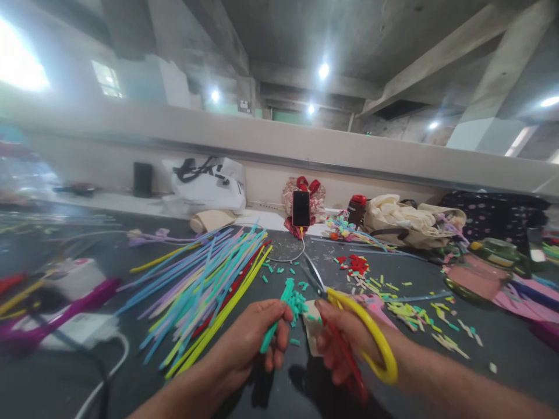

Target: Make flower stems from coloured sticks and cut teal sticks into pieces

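My left hand (262, 331) is closed around a short bundle of green strips (269, 336), which sticks out above and below the fingers. In my right hand (343, 337) are scissors with one yellow and one red handle (379, 343); their blades (314, 272) point up and away to the left. A pile of cut green pieces (297, 302) lies between the hands on the dark table. Beneath the right fingers is a small beige piece (312, 334), partly hidden.
Long coloured strips (205, 285) spread left of the hands. Small red pieces (358, 265) and yellow-green pieces (410, 314) are scattered right. A phone (301, 208) stands at the back, near a white bag (209, 189) and a cream cloth bag (399, 218). A white cable (126, 355) lies front left.
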Available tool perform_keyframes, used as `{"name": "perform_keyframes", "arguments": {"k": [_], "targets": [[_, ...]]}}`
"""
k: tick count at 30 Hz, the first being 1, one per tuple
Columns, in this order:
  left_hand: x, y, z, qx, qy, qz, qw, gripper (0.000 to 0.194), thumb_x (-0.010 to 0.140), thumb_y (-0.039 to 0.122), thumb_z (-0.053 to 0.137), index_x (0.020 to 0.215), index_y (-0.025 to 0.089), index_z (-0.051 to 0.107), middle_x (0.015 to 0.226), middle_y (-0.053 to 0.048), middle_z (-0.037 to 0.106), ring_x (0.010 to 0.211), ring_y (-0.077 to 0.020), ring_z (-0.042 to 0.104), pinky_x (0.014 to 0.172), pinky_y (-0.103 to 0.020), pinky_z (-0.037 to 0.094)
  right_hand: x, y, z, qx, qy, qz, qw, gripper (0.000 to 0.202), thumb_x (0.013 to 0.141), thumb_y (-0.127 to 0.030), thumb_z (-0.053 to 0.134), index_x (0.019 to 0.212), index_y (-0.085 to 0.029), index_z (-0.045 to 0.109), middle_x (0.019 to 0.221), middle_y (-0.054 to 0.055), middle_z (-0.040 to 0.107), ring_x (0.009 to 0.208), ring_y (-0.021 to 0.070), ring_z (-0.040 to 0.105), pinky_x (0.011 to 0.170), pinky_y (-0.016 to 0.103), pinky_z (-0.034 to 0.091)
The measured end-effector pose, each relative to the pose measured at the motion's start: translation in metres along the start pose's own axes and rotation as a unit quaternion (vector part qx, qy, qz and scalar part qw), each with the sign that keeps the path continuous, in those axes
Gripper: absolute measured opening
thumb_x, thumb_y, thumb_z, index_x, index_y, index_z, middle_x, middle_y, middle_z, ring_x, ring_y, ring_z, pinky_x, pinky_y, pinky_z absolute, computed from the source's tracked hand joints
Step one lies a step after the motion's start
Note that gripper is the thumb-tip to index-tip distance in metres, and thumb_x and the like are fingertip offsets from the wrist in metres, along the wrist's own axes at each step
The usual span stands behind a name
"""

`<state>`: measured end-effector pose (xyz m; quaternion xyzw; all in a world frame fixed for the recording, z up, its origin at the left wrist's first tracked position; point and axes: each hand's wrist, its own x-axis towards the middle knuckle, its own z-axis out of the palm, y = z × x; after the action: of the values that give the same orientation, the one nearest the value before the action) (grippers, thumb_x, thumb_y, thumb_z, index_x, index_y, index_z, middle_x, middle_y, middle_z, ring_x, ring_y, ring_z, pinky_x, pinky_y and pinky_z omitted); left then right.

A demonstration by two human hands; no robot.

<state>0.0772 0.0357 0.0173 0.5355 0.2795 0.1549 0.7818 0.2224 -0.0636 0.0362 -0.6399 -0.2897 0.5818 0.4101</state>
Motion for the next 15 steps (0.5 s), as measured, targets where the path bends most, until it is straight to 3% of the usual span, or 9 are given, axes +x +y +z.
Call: {"name": "perform_keyframes", "arguments": {"k": [2,8,15], "targets": [[0.0,0.002,0.001,-0.003,0.004,0.009,1.0,0.023,0.078,0.033,0.037,0.068,0.016,0.05,0.04,0.006,0.048,0.027,-0.0056,0.044,0.026,-0.012,0.025,-0.015,0.005,0.005,-0.039,-0.007,0.01,0.999,0.046,0.071,-0.061,0.04,0.077,-0.016,0.049,0.057,-0.001,0.053,0.036,0.0061,0.049,0.033,0.015,0.039],[0.001,0.002,0.008,-0.009,0.001,0.009,1.0,0.021,0.075,0.033,0.038,0.069,0.016,0.049,0.039,0.006,0.048,0.026,-0.0063,0.043,0.026,-0.013,0.024,-0.033,-0.003,0.014,-0.098,-0.073,-0.079,0.989,0.041,0.073,-0.056,0.043,0.09,-0.019,0.044,0.065,-0.003,0.053,0.036,0.0032,0.047,0.03,0.01,0.03],[0.005,0.0,0.014,0.002,0.011,-0.005,1.0,0.022,0.07,0.036,0.043,0.07,0.015,0.048,0.036,0.006,0.047,0.024,-0.0079,0.042,0.025,-0.015,0.024,-0.015,0.007,0.016,-0.079,-0.042,-0.02,0.996,0.051,0.069,-0.064,0.04,0.066,-0.015,0.053,0.05,-0.003,0.05,0.036,0.0038,0.045,0.029,0.01,0.032]]}}
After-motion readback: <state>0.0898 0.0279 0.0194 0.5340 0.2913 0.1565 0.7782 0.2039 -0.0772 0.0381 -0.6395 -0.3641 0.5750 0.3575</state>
